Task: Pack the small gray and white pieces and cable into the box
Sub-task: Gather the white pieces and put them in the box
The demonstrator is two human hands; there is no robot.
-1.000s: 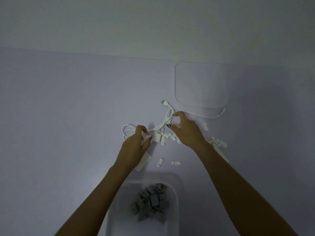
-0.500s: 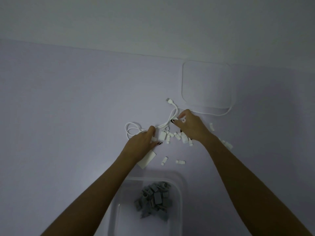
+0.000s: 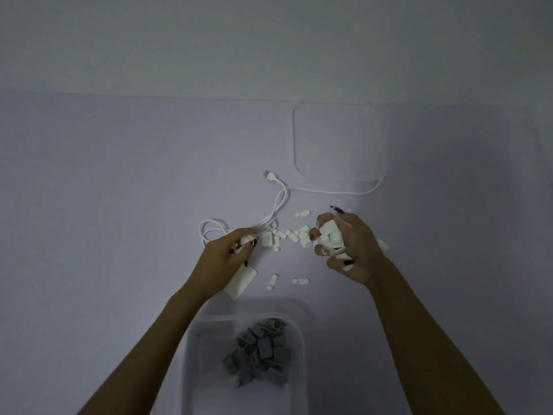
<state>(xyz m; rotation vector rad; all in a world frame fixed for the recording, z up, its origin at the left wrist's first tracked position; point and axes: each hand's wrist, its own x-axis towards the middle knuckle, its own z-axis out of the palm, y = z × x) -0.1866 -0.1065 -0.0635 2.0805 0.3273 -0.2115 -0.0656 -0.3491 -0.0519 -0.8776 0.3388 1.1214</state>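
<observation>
Dim lilac table (image 3: pixel 119 205), packing half done.
Left hand (image 3: pixel 230 259) curls over a few white pieces beside the cable (image 3: pixel 279 205); right hand (image 3: pixel 350 247) cups a heap, the box (image 3: pixel 191 339) of gray pieces (image 3: pixel 260 351) lying nearer, down-left.

Clear plastic box (image 3: pixel 191 354), open, rounded corners, sits at the near edge of the table. Gray pieces (image 3: pixel 258 353) lie heaped inside it, toward its far right part.

White pieces (image 3: pixel 294 235): small blocky clips, scattered loose on the table beyond the box. Main cluster lies mid-table; two strays (image 3: pixel 272 282) lie nearer the box, one single (image 3: pixel 302 213) farther off. A further handful is bunched up off the table, to the right of the cluster.

White cable (image 3: pixel 279 205): thin, loosely looped at its left end, plug end pointing away, one strand running right.
</observation>
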